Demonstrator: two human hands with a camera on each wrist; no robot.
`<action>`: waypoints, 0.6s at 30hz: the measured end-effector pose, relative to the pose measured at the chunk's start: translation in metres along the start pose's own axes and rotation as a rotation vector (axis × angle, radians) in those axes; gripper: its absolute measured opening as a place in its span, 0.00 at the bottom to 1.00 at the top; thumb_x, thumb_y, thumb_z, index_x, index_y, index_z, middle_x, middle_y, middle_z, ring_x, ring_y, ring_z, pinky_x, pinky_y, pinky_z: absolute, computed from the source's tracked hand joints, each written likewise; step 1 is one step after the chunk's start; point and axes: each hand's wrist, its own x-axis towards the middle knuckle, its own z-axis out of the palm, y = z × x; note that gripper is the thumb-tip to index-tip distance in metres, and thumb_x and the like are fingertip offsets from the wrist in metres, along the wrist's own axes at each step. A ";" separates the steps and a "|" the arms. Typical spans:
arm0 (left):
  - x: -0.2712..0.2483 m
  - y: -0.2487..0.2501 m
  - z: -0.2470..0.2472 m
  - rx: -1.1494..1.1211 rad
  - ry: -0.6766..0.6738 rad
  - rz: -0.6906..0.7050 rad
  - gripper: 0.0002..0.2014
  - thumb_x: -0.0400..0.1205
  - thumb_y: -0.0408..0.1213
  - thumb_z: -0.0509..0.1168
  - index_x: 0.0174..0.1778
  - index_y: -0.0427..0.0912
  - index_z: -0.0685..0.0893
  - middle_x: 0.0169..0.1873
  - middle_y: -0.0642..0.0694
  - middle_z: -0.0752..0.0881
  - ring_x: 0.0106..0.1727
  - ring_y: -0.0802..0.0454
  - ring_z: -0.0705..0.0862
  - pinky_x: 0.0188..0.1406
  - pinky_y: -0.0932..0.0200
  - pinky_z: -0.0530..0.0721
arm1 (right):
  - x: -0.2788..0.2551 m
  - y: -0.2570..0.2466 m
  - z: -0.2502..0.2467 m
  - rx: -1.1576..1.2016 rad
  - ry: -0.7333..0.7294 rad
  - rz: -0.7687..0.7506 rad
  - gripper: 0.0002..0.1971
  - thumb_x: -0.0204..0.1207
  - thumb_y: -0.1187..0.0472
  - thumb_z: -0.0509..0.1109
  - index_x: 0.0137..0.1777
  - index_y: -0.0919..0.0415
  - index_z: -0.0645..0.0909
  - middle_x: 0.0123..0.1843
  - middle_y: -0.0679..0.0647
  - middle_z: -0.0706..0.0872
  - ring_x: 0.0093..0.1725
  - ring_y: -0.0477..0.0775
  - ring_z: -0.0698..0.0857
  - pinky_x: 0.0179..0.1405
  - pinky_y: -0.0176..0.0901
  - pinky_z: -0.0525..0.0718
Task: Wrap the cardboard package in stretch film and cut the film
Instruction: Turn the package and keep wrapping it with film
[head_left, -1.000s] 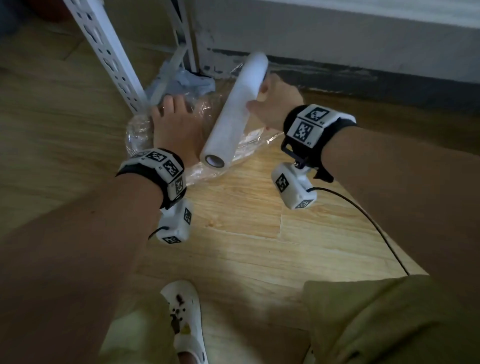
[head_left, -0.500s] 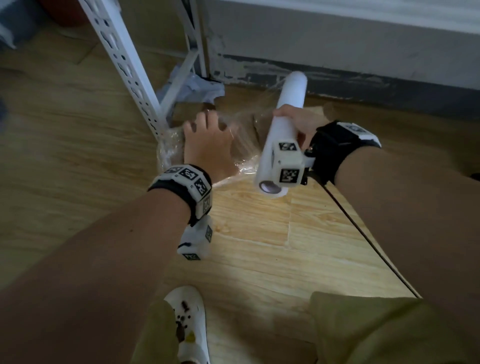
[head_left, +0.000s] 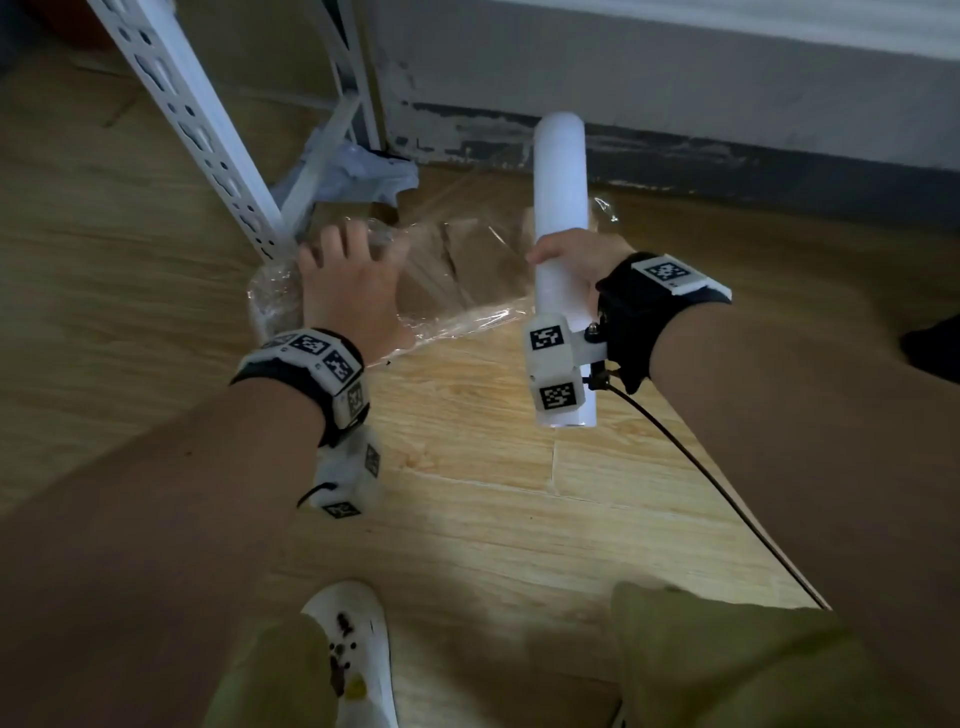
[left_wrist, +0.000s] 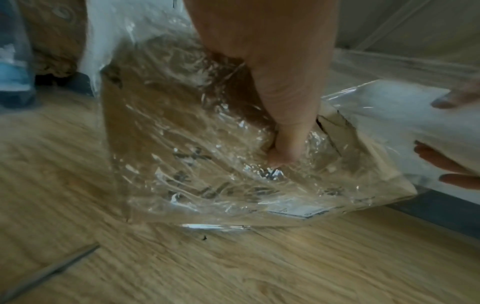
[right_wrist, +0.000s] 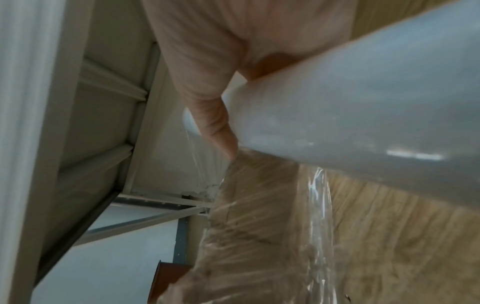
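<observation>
Fingers (head_left: 332, 244) of left hand (head_left: 348, 291) lie flat, pressing the crinkled film on the cardboard package (head_left: 457, 270); right hand (head_left: 569, 260) is wrapped round the smooth white stretch film roll (head_left: 561, 208). Wood-plank floor (head_left: 467, 493): open toward the knees, tight at the wall (head_left: 675, 78). White perforated shelf post (head_left: 192, 119) touches the package's left corner. Versus 0.5 s ago: roll further right, more clear film stretched across the flat brown package

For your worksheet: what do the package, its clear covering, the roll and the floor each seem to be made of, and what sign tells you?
Package: brown matt cardboard, printed marks showing.
Covering: thin clear plastic film, glossy and wrinkled.
Roll, gripped by the right hand: smooth milky-white wound film, probably.
Floor: wood-grain planks with seams; real wood or laminate, cannot tell.
</observation>
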 end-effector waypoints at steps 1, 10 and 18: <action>0.000 -0.004 0.001 -0.001 -0.006 -0.012 0.43 0.61 0.60 0.77 0.70 0.48 0.71 0.64 0.35 0.71 0.64 0.35 0.71 0.62 0.37 0.72 | -0.004 0.001 -0.002 -0.018 0.028 0.011 0.10 0.63 0.55 0.79 0.36 0.56 0.80 0.50 0.56 0.83 0.47 0.57 0.83 0.51 0.50 0.85; 0.010 0.009 -0.004 -0.357 -0.286 -0.251 0.58 0.55 0.62 0.80 0.76 0.41 0.63 0.70 0.36 0.68 0.71 0.32 0.66 0.68 0.34 0.71 | 0.008 0.017 0.013 0.012 -0.022 0.047 0.40 0.51 0.52 0.81 0.67 0.61 0.81 0.64 0.58 0.84 0.51 0.55 0.84 0.57 0.53 0.86; 0.018 0.004 0.012 -0.697 -0.359 -0.345 0.38 0.48 0.55 0.82 0.53 0.48 0.78 0.49 0.53 0.83 0.52 0.50 0.81 0.52 0.57 0.82 | 0.004 0.019 0.017 0.094 0.073 0.056 0.38 0.55 0.49 0.86 0.61 0.70 0.81 0.53 0.60 0.87 0.50 0.61 0.87 0.50 0.52 0.86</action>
